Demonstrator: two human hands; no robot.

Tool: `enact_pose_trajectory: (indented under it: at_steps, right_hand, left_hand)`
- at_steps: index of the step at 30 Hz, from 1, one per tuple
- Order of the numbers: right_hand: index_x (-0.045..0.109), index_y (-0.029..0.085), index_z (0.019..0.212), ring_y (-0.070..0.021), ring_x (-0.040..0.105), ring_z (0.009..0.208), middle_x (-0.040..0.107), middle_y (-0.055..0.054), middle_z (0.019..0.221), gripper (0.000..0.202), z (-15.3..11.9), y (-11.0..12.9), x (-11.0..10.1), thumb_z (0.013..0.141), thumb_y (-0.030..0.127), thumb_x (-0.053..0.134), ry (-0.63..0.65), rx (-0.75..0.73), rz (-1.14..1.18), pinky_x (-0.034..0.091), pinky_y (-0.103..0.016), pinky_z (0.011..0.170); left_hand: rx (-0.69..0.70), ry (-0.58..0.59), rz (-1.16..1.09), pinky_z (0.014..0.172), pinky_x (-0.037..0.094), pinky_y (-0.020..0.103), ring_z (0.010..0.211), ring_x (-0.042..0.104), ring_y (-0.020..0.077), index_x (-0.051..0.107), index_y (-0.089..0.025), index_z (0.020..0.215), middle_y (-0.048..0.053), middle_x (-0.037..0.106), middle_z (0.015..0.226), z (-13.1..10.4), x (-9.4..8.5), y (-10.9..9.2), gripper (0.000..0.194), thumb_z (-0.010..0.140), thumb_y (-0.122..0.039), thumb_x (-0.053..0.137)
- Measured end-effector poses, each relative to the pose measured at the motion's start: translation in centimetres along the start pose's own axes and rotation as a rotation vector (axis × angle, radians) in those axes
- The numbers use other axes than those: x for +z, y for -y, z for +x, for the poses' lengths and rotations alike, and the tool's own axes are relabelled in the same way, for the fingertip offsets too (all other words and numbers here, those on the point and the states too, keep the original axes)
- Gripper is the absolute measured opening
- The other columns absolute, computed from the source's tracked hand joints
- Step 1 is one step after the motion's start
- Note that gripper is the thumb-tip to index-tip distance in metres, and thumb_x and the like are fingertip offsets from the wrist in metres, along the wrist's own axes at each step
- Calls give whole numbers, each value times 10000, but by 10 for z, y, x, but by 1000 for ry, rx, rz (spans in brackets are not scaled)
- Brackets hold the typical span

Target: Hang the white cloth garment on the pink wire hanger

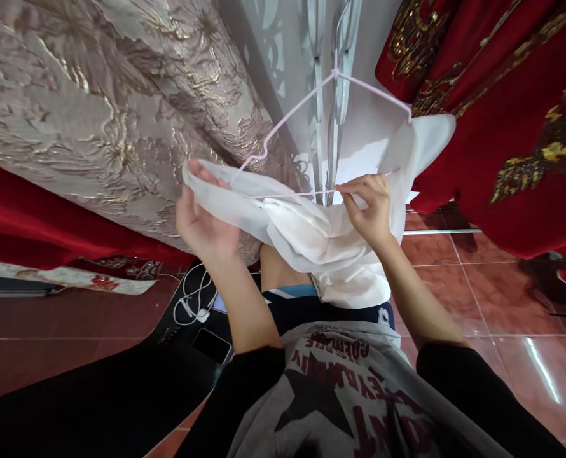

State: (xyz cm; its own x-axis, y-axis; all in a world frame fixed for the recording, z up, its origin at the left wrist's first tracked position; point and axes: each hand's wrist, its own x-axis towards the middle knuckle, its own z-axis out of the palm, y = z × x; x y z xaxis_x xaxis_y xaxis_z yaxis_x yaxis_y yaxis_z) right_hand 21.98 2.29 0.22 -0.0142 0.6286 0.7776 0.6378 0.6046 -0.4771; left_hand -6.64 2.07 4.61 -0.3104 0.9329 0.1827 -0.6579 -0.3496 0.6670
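A pale pink clothes hanger (pixel 298 109) is upright in front of me, its right arm inside a white sheer garment (pixel 302 232). The garment droops from the hanger down to my lap. At its left side, my left hand (pixel 207 219) is curled around the sheer cloth, some fingers behind it and slightly blurred. With thumb and forefinger, my right hand (pixel 367 207) pinches the thin lower bar of the hanger near its middle. The left end of the hanger reaches into the cloth beside my left hand.
A beige and gold embroidered cloth (pixel 135 95) hangs at left. Red garments with gold decoration (pixel 512 121) hang at right. Metal rack bars (pixel 317 95) stand behind the hanger. A phone (pixel 211 345) and a white cable (pixel 187 305) lie on a black surface beside me, above red floor tiles (pixel 502 292).
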Motion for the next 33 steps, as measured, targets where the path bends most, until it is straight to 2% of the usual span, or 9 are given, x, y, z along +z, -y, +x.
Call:
enact_pose_trajectory:
  at_steps: [4, 8, 13, 16, 18, 21, 25, 28, 33]
  right_hand:
    - [749, 286, 986, -143, 625, 897, 718, 28, 922, 213, -3, 0, 3, 961, 184, 563, 21, -1, 4, 422, -396, 929]
    - [740, 293, 1058, -157, 637, 955, 726, 13, 988, 251, -4, 8, 6, 974, 205, 521, 49, 7, 2, 450, -429, 978]
    - [693, 289, 1161, -186, 649, 1178, 714, -5, 1187, 243, -8, 21, -10, 983, 258, 530, 55, -16, 53, 438, -502, 1144]
    - [646, 257, 1240, -236, 589, 1289, 636, -75, 1287, 299, -6, 14, -29, 960, 354, 600, -359, 58, -42, 450, -517, 1139]
    - [549, 228, 1380, -278, 509, 1389, 531, -140, 1426, 534, -2, 1, -41, 909, 446, 673, -560, 221, -94, 418, -530, 1167]
    - [477, 203, 1419, -269, 544, 1354, 533, -186, 1427, 679, 4, -19, -49, 872, 551, 679, -396, 472, 159, 452, -488, 1141]
    - [607, 163, 1034, -156, 651, 947, 660, -68, 989, 419, 3, -19, -42, 906, 562, 614, -170, 609, 277, 542, -358, 910]
    - [562, 152, 760, -91, 541, 683, 554, 3, 707, 386, -2, -8, -34, 913, 503, 611, -260, 626, 148, 478, -268, 694]
    - [643, 136, 791, -108, 591, 710, 613, -20, 735, 314, -4, -2, -39, 916, 419, 586, -416, 609, 191, 474, -280, 716]
  left_hand:
    - [-133, -180, -34, 678, 520, 197, 889, 674, 85, 689, -198, 1122, 13, 711, 1328, -23, -6, 35, 357, 1089, -188, 333]
    - [-284, -74, -73, 527, 467, 196, 517, 481, 41, 705, -182, 1098, 70, 701, 1313, -43, 22, 65, 377, 1105, -238, 332]
    - [-197, 68, -103, 504, 444, 183, 471, 458, 41, 607, -191, 829, 1, 648, 899, -44, 39, 83, 281, 1063, -324, 527]
    - [-197, 87, -46, 482, 414, 183, 462, 434, 35, 574, -192, 822, -4, 606, 889, -42, 36, 86, 264, 1040, -339, 579]
    - [-206, 89, -22, 469, 397, 186, 455, 411, 35, 559, -193, 822, 0, 598, 889, -44, 35, 89, 269, 1038, -353, 581]
    - [-188, 96, -11, 456, 376, 191, 450, 386, 34, 555, -196, 836, 4, 594, 889, -48, 36, 93, 263, 1019, -376, 610]
    - [-107, 114, 14, 455, 370, 201, 445, 401, 34, 566, -191, 835, 9, 611, 887, -51, 38, 99, 296, 965, -427, 687]
    - [-41, 96, 37, 441, 341, 191, 442, 390, 30, 574, -184, 823, 15, 625, 864, -49, 37, 101, 320, 955, -445, 704]
    - [-60, 47, 71, 424, 332, 188, 431, 366, 31, 566, -183, 806, 21, 639, 850, -49, 38, 98, 334, 976, -446, 682]
